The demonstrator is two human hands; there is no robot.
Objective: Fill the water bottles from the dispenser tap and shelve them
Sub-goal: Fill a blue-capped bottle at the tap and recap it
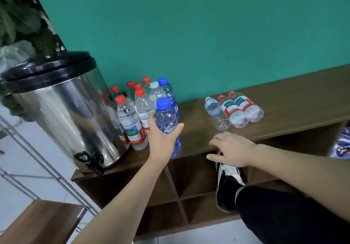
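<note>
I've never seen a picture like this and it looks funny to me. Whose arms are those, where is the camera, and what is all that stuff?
The camera sits on a person's head and looks down, so you see their own two arms. The left hand grips a blue-capped bottle standing on the brown wooden shelf top. The right hand rests open on the shelf's front edge and holds nothing. The big shiny pot with a black lid is a water dispenser; its black tap is at the bottom. Beside it stand more bottles with red caps. Further right, three bottles lie on their sides. The person's shoe is propped against the cubbies below.
</note>
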